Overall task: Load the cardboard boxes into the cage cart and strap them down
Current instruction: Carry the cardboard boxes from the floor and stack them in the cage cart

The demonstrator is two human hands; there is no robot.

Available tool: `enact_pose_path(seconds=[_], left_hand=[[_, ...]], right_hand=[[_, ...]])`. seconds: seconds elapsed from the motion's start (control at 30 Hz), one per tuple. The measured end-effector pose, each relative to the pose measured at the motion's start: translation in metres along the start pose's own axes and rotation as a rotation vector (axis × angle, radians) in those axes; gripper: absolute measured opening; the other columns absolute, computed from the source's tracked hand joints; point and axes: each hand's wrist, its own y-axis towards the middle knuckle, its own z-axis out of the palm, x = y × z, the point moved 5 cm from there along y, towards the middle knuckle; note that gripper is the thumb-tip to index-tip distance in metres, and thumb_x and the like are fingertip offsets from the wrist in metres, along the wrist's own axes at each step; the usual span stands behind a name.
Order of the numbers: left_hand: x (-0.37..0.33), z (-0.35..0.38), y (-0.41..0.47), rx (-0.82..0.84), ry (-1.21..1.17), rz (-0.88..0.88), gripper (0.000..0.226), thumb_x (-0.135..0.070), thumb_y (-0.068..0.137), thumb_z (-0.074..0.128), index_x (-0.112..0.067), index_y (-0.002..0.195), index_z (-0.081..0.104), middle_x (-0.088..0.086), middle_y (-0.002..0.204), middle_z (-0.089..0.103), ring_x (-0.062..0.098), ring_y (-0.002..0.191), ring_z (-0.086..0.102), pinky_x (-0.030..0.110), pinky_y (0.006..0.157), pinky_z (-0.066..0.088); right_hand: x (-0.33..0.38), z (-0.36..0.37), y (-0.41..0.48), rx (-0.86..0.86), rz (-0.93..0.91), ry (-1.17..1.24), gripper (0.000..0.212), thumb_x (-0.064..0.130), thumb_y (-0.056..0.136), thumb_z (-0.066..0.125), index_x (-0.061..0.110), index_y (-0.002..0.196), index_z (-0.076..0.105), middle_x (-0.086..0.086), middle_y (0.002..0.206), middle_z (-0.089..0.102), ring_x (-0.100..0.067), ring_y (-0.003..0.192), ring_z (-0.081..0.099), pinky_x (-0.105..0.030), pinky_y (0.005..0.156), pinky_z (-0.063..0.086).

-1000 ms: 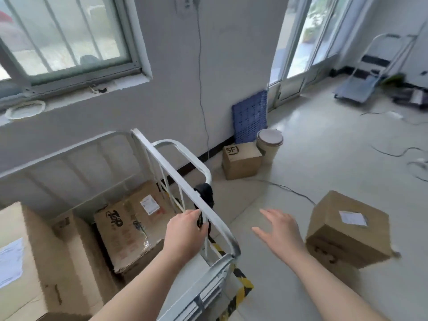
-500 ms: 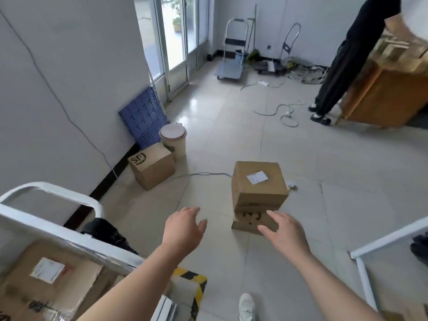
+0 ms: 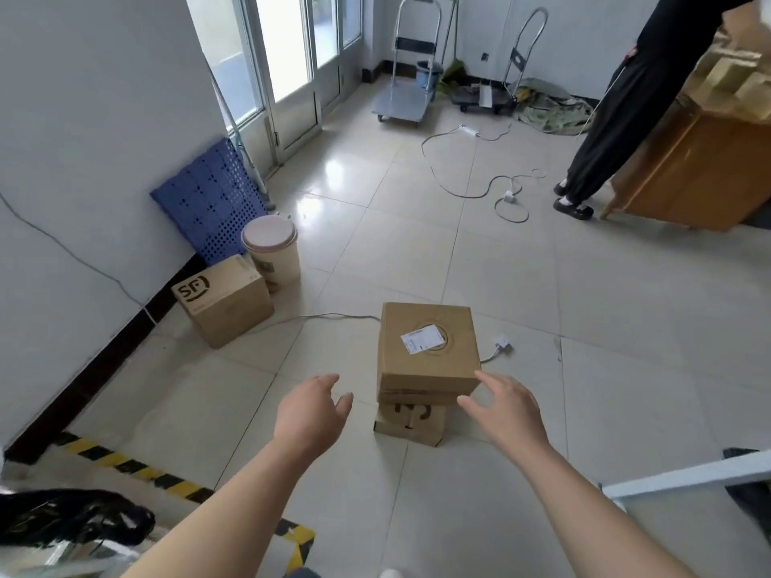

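— What are the hands doing in the head view?
— The left hand (image 3: 311, 415) and right hand (image 3: 507, 406) are hovering with fingers spread, holding nothing, on either side of the top box (image 3: 427, 348).
— Where is that box sitting?
— It is resting on a smaller box (image 3: 411, 425) on the floor (image 3: 584, 327), centre. Another box marked SF (image 3: 225, 304) is lying far left, by the wall (image 3: 83, 160).
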Motion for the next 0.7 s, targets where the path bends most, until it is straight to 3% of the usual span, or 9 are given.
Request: enact_pose_path(seconds=[0.4, 0.7], left_hand=[[-0.061, 0.074, 0.168, 0.196, 0.041, -0.057, 0.053, -0.039, 0.096, 0.050, -0.019, 0.144, 0.043, 0.001, 0.142, 0.052, 0.020, 0.130, 0.048, 0.033, 0.104, 0.040], [-0.069, 0.165, 0.288, 0.336, 0.023, -0.155, 0.057, -0.036, 0.098, 0.048, -0.013, 0.148, 0.032, 0.007, 0.146, 0.045, 0.025, 0.132, 0.044, 0.035, 0.103, 0.038]], right_hand=[[-0.076, 0.020, 0.150, 0.082, 0.192, 0.023, 0.058, 0.048, 0.090, 0.060, 0.018, 0.139, 0.051, 0.000, 0.140, 0.053, -0.019, 0.133, 0.042, -0.035, 0.112, 0.030], [-0.138, 0.098, 0.268, 0.189, 0.335, 0.071, 0.062, 0.047, 0.091, 0.057, 0.019, 0.144, 0.042, -0.005, 0.144, 0.046, -0.022, 0.134, 0.039, -0.036, 0.112, 0.031]])
